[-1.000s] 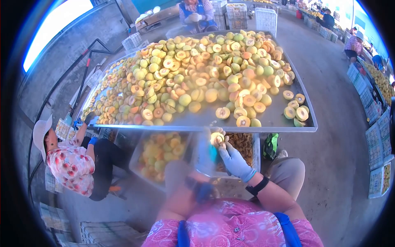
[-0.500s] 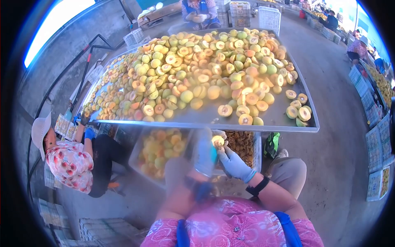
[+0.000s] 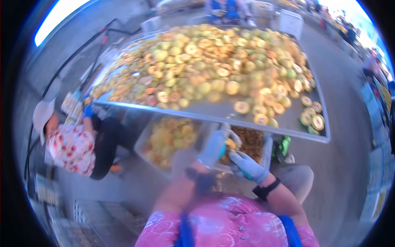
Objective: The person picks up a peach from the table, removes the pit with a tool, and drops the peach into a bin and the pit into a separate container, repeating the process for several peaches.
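A yellow stone-fruit half (image 3: 231,144), apricot-like, is between my two gloved hands over the near edge of the tray. My left hand (image 3: 213,149), in a pale glove with a teal patch, is closed around it and blurred. My right hand (image 3: 249,166), in a pale grey-blue glove, is closed with its fingertips at the fruit; whether it also grips a small tool I cannot make out. Below the hands stands a crate of brown pits and scraps (image 3: 252,142). Left of it, a crate (image 3: 142,144) holds whole-looking and halved yellow-green fruit.
A metal-rimmed tray table (image 3: 294,131) bears a large heap of fruit halves (image 3: 197,61). A person in a floral shirt (image 3: 70,150) sits at the left; another person (image 3: 226,10) is across the table. A green bag (image 3: 281,147) lies by my right leg. Stacked crates (image 3: 376,173) line the right.
The view has shifted and tilted, so the table appears rotated. The fruit half has turned between my hands, and its cut face shows less clearly now. Both hands stay together.
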Motion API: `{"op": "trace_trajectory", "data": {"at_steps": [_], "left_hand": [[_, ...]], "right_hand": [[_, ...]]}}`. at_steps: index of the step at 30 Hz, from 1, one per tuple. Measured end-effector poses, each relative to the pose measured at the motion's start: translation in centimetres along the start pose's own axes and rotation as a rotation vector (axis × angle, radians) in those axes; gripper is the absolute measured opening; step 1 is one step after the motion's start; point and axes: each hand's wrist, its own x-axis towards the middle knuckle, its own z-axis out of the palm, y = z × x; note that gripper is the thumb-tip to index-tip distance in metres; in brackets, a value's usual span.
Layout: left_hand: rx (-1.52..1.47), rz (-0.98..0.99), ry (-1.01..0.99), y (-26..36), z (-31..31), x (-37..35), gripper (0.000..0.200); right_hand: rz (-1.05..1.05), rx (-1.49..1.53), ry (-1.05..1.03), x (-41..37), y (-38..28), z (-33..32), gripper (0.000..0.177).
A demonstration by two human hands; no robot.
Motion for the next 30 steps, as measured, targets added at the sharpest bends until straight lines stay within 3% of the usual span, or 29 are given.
{"op": "trace_trajectory", "data": {"at_steps": [1,3,4,6,9,11,13,18,23,25,27,29,30], "left_hand": [[0.093,0.017,0.116,-0.8,-0.4,-0.1,0.044],[0.230,-0.021,0.128,0.6,0.2,-0.8,0.066],[0.234,-0.005,0.141,2.2,0.3,-1.2,0.066],[0.032,-0.167,0.081,4.6,1.3,-2.0,0.067],[-0.177,-0.201,0.113,5.8,1.9,-3.2,0.071],[-0.087,-0.127,0.080,4.4,0.7,-3.0,0.068],[0.433,-0.039,-0.036,3.7,-0.5,-3.2,0.042],[0.343,-0.021,-0.097,2.2,-2.4,-3.5,0.056],[0.041,-0.066,-0.035,0.9,-4.0,-4.0,0.067],[-0.036,-0.068,-0.051,0.9,-4.4,-4.2,0.067],[-0.169,-0.071,-0.054,1.0,-4.9,-4.4,0.067],[-0.082,-0.065,0.000,2.1,-4.8,-4.8,0.066],[0.184,-0.022,0.000,2.4,-4.9,-4.9,0.066]], "right_hand": [[0.011,0.029,0.019,0.5,0.4,0.1,0.025],[0.023,0.078,-0.067,0.3,0.4,0.5,0.026],[0.028,0.150,-0.088,0.1,-0.1,0.6,0.027],[0.059,0.196,-0.143,-0.1,-1.2,1.2,0.028],[0.119,0.240,-0.176,-0.2,-1.2,1.5,0.031],[0.133,0.214,-0.173,0.1,-0.7,1.4,0.032],[0.131,0.103,-0.108,0.5,0.1,1.3,0.032],[0.280,0.289,-0.227,0.7,-0.2,1.8,0.032],[0.334,0.572,-0.289,2.0,1.1,1.9,0.034],[0.446,0.673,-0.536,3.4,2.3,1.0,0.035],[0.452,0.629,-0.448,3.7,2.2,1.6,0.034],[0.417,0.497,-0.381,3.4,0.8,2.9,0.035],[0.423,0.495,-0.377,3.5,0.6,3.1,0.035]]}}
